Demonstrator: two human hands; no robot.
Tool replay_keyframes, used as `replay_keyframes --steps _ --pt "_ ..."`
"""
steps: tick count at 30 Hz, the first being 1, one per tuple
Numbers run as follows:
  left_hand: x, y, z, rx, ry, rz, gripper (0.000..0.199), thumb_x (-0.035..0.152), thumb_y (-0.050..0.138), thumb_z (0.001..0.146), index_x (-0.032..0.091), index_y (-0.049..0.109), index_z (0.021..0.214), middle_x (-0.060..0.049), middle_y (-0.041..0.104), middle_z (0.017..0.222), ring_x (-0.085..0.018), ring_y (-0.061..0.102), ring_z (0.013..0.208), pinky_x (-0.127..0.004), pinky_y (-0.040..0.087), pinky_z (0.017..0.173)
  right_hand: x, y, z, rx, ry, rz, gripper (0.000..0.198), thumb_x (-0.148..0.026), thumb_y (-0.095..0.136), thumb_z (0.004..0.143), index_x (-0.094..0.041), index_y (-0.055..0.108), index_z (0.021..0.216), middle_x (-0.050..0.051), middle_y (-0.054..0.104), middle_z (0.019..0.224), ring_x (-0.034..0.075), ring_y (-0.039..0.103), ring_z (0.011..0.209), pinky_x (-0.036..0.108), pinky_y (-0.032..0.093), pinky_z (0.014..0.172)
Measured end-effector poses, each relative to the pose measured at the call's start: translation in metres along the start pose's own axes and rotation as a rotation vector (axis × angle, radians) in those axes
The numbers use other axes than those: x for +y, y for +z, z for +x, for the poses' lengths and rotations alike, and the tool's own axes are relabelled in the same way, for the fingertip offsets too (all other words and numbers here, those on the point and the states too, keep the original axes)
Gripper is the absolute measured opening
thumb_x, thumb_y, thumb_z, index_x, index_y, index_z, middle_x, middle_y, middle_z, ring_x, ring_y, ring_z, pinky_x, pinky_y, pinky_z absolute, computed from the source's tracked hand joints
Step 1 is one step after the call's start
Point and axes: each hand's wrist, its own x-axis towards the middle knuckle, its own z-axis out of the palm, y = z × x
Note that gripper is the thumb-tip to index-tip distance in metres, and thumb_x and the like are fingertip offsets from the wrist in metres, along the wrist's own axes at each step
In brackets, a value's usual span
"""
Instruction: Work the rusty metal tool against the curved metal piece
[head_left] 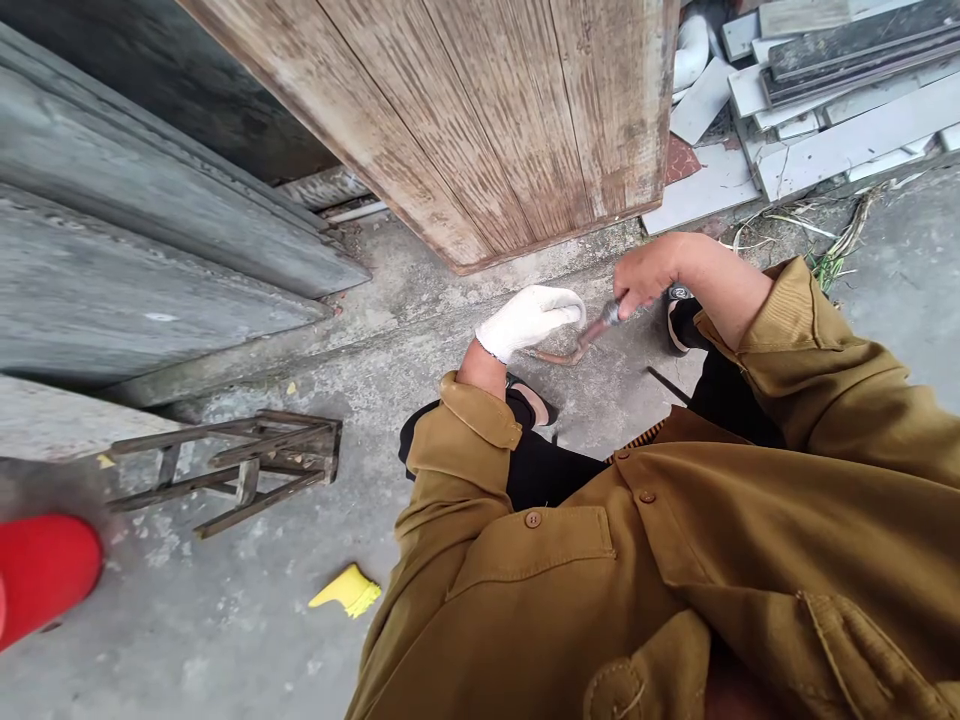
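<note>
My left hand (529,318) wears a white glove. Its fingers curl together above the concrete, and what they may hold is hidden. Bare and closed, my right hand (649,272) grips the grey-wrapped handle of a rusty, bent tool that looks like a sickle (591,336). From the handle, the tool's thin brown part runs down to the left and passes just below the gloved fingers. I cannot tell whether the glove touches it. Both hands are in front of my knees, near a low concrete step (420,315).
A weathered wooden panel (495,120) stands ahead. Stacked boards and tiles (847,100) lie at the upper right. On the left are grey slabs (150,270), a small wooden stool on its side (247,460), a red container (45,575) and a yellow object (349,590).
</note>
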Motion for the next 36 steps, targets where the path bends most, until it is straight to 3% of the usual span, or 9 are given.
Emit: replay_keyframes --steps 3,7,10,14,19,23,27,31,36 --pt "-0.003 -0.002 -0.002 0.092 -0.027 -0.037 0.027 0.036 0.060 0.084 0.013 0.071 0.091 -0.004 0.072 0.088 -0.016 0.064 0.081 -0.028 0.050 0.077 0.000 -0.008 -0.014 -0.454 -0.360 0.095 0.029 -0.034 0.065 0.092 -0.010 0.065 0.076 -0.004 0.056 0.056 0.004 0.047 0.051 0.020 0.034 0.054" --pt "-0.002 -0.002 -0.002 0.224 -0.021 -0.197 0.029 0.035 0.053 0.090 0.011 0.069 0.091 -0.007 0.068 0.080 -0.011 0.057 0.064 -0.023 0.045 0.061 0.006 -0.024 -0.025 0.126 -0.646 0.711 0.040 -0.053 0.063 0.090 -0.014 0.062 0.083 -0.003 0.056 0.066 0.005 0.045 0.051 0.020 0.033 0.049" --pt "0.001 0.001 -0.001 0.115 -0.014 -0.209 0.029 0.035 0.052 0.091 0.012 0.069 0.090 -0.006 0.066 0.081 -0.009 0.051 0.058 -0.022 0.042 0.056 0.011 -0.027 -0.017 0.515 -0.446 0.887 0.036 -0.049 0.052 0.098 -0.017 0.056 0.082 -0.001 0.053 0.065 0.007 0.041 0.051 0.023 0.030 0.047" --pt "0.007 0.004 0.000 -0.019 -0.025 -0.113 0.030 0.035 0.051 0.092 0.013 0.071 0.092 -0.003 0.066 0.078 -0.009 0.052 0.058 -0.022 0.041 0.058 0.016 -0.022 0.003 0.591 -0.045 0.363 0.034 -0.045 0.059 0.095 -0.014 0.060 0.081 0.003 0.056 0.067 0.013 0.052 0.066 0.027 0.039 0.061" --pt "0.004 0.000 0.001 -0.017 0.017 0.039 0.029 0.036 0.054 0.090 0.013 0.073 0.091 -0.003 0.071 0.086 -0.015 0.062 0.078 -0.027 0.048 0.079 0.010 -0.009 0.005 -0.014 0.053 -0.167 0.029 -0.036 0.069 0.088 -0.011 0.066 0.075 0.002 0.055 0.060 0.014 0.052 0.064 0.029 0.038 0.065" --pt "-0.008 -0.002 0.003 0.085 -0.001 0.002 0.031 0.039 0.058 0.086 0.012 0.072 0.091 -0.005 0.072 0.090 -0.018 0.064 0.085 -0.030 0.049 0.083 0.002 -0.009 -0.014 -0.426 -0.245 0.039 0.028 -0.037 0.066 0.091 -0.012 0.066 0.079 -0.003 0.057 0.059 0.007 0.048 0.054 0.023 0.035 0.058" --pt "-0.009 0.001 0.002 0.196 -0.043 -0.145 0.029 0.036 0.054 0.090 0.013 0.070 0.090 -0.006 0.070 0.088 -0.013 0.060 0.072 -0.026 0.048 0.069 0.004 -0.020 -0.026 0.009 -0.504 0.509 0.041 -0.054 0.067 0.087 -0.015 0.061 0.075 -0.004 0.056 0.062 0.006 0.045 0.052 0.021 0.033 0.052" --pt "0.001 0.004 0.001 0.064 -0.038 -0.178 0.029 0.036 0.052 0.092 0.013 0.070 0.093 -0.004 0.066 0.080 -0.009 0.051 0.060 -0.022 0.042 0.059 0.013 -0.026 -0.014 0.529 -0.387 0.651 0.043 -0.058 0.054 0.095 -0.018 0.057 0.079 -0.001 0.053 0.062 0.009 0.043 0.055 0.024 0.032 0.052" --pt "0.010 0.000 0.002 0.013 0.022 0.114 0.030 0.035 0.049 0.091 0.014 0.071 0.093 -0.002 0.068 0.084 -0.013 0.058 0.073 -0.024 0.044 0.072 0.016 -0.023 0.003 0.361 -0.004 0.103 0.025 -0.039 0.062 0.093 -0.017 0.064 0.081 0.002 0.053 0.060 0.016 0.051 0.066 0.029 0.037 0.065"
